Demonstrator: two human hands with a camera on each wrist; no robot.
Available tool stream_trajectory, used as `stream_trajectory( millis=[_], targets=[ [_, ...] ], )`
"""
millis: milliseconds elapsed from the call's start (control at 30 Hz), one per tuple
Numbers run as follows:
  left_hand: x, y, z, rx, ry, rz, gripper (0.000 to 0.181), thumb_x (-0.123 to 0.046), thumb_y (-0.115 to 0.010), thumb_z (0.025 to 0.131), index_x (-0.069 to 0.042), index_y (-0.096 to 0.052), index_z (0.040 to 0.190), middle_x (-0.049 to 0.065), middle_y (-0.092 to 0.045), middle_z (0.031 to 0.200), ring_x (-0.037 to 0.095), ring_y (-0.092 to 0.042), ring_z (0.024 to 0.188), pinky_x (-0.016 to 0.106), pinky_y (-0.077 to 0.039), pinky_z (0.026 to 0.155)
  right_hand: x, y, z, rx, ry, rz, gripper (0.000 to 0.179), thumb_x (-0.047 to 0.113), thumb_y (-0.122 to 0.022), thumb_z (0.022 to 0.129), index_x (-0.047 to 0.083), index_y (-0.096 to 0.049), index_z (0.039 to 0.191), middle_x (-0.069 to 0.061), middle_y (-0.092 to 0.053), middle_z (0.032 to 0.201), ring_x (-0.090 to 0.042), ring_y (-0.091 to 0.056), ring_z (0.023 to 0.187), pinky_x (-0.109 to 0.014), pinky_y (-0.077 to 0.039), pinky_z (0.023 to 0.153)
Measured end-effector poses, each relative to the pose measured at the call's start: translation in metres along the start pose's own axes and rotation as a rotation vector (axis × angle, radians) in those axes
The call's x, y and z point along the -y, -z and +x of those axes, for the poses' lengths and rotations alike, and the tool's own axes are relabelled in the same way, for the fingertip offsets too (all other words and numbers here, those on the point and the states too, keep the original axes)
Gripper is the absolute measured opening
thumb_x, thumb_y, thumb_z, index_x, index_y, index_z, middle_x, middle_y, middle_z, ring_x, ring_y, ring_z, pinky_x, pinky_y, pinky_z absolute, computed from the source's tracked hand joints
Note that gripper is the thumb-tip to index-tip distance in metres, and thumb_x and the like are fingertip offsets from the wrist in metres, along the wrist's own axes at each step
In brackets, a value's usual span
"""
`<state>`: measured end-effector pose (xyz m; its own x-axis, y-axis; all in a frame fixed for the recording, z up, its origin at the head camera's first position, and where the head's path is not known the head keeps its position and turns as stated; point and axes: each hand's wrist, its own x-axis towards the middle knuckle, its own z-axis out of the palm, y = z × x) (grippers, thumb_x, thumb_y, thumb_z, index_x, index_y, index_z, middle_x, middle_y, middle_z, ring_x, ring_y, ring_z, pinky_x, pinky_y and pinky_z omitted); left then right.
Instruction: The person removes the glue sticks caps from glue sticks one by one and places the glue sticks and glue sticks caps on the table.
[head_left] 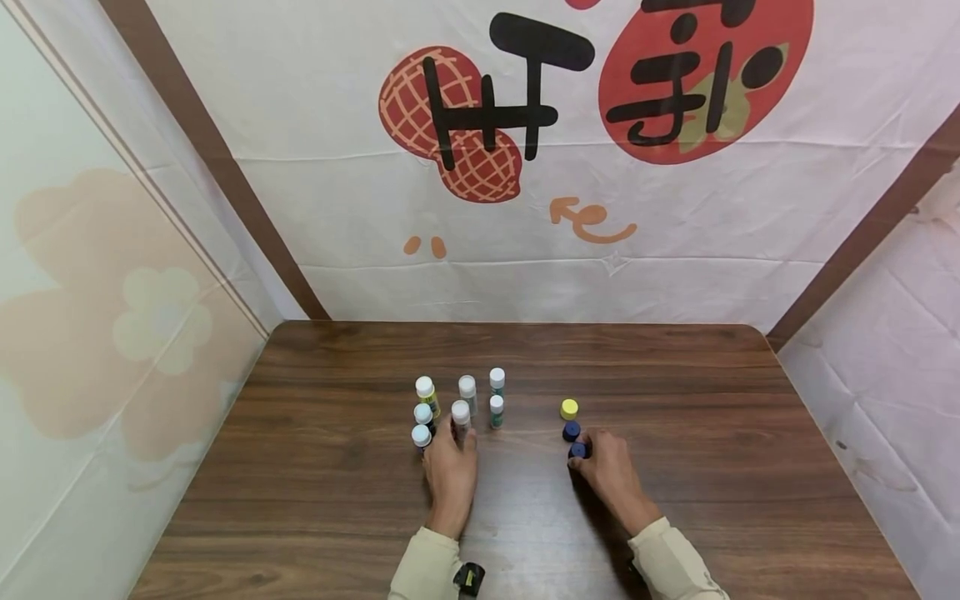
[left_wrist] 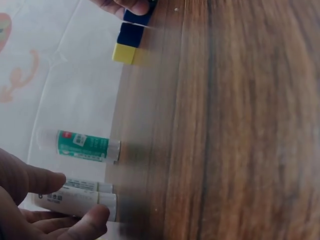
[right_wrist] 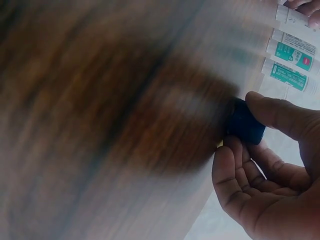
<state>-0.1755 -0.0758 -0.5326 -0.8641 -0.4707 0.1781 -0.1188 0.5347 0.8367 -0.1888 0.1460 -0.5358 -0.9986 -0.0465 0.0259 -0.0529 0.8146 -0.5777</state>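
My left hand [head_left: 452, 477] holds a white glue stick [head_left: 461, 412] upright on the table, thumb on one side and fingers on the other. The left wrist view shows that white glue stick [left_wrist: 80, 201] with a second white one [left_wrist: 87, 185] behind it. On the right, my right hand [head_left: 611, 475] pinches a short dark blue cylinder [right_wrist: 244, 122] between thumb and fingers at the tabletop. Just behind it stand another dark blue cylinder [head_left: 572, 431] and a yellow one [head_left: 569, 409], the three forming a short row.
Two green-labelled glue sticks [head_left: 497, 412] stand right of the left hand, one behind the other. To its left is a column with a yellow-labelled stick [head_left: 426, 392] and two pale-capped dark ones [head_left: 422, 436]. The wooden table [head_left: 300, 500] meets a printed cloth [head_left: 360, 292] behind.
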Motion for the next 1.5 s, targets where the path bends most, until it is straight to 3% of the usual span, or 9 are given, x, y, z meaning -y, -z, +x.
stream_trajectory(
  millis=[267,900,1100,1267,1367,1500],
  targets=[
    [0.003,0.0,0.003,-0.022,-0.034,0.038,0.017,-0.007,-0.07,0.086,-0.001,-0.066,0.102,0.016,-0.07,0.101,0.035,-0.065,0.093,0.052,-0.047,0.075,0.001,0.0,0.0,0.005,-0.004,0.012,0.023,0.005,-0.082,0.07,0.009,-0.06,0.074,0.002,-0.053,0.067,-0.014,-0.046,0.063,-0.03,-0.042,0.058],
    [0.004,0.001,-0.003,-0.025,-0.124,0.123,0.02,-0.013,-0.075,0.084,-0.002,-0.067,0.098,0.017,-0.071,0.091,0.037,-0.067,0.08,0.051,-0.05,0.067,0.002,0.002,-0.002,-0.002,-0.009,0.007,0.023,0.008,-0.083,0.07,0.007,-0.062,0.08,0.0,-0.059,0.073,-0.015,-0.051,0.067,-0.034,-0.046,0.062],
    [-0.001,0.007,-0.005,0.005,-0.147,0.088,0.016,-0.014,-0.076,0.083,-0.004,-0.067,0.091,0.011,-0.072,0.085,0.027,-0.068,0.077,0.045,-0.051,0.067,0.004,0.007,-0.004,0.005,-0.024,0.04,0.021,0.013,-0.082,0.074,0.006,-0.065,0.086,0.0,-0.063,0.076,-0.014,-0.055,0.07,-0.034,-0.048,0.064],
    [-0.009,0.012,-0.006,0.039,-0.138,0.052,0.018,-0.015,-0.076,0.083,-0.005,-0.068,0.095,0.009,-0.072,0.087,0.022,-0.068,0.079,0.042,-0.053,0.068,0.006,0.016,-0.005,-0.015,-0.044,0.011,0.028,0.02,-0.08,0.078,0.001,-0.069,0.096,-0.007,-0.069,0.084,-0.023,-0.063,0.079,-0.04,-0.051,0.07],
    [-0.013,0.014,-0.005,0.052,-0.145,0.036,0.019,-0.016,-0.076,0.083,-0.004,-0.069,0.097,0.01,-0.072,0.089,0.021,-0.068,0.08,0.041,-0.053,0.069,0.01,0.022,-0.006,-0.043,-0.036,-0.012,0.035,0.024,-0.079,0.079,0.0,-0.07,0.103,-0.012,-0.071,0.092,-0.03,-0.066,0.087,-0.044,-0.052,0.076],
    [-0.017,0.016,-0.007,0.057,-0.178,0.027,0.021,-0.015,-0.077,0.081,-0.003,-0.069,0.097,0.01,-0.072,0.089,0.019,-0.069,0.078,0.038,-0.054,0.068,0.019,0.03,-0.007,-0.082,0.003,0.0,0.035,0.024,-0.078,0.08,0.001,-0.071,0.104,-0.011,-0.071,0.095,-0.029,-0.068,0.086,-0.045,-0.052,0.075]
  ],
)
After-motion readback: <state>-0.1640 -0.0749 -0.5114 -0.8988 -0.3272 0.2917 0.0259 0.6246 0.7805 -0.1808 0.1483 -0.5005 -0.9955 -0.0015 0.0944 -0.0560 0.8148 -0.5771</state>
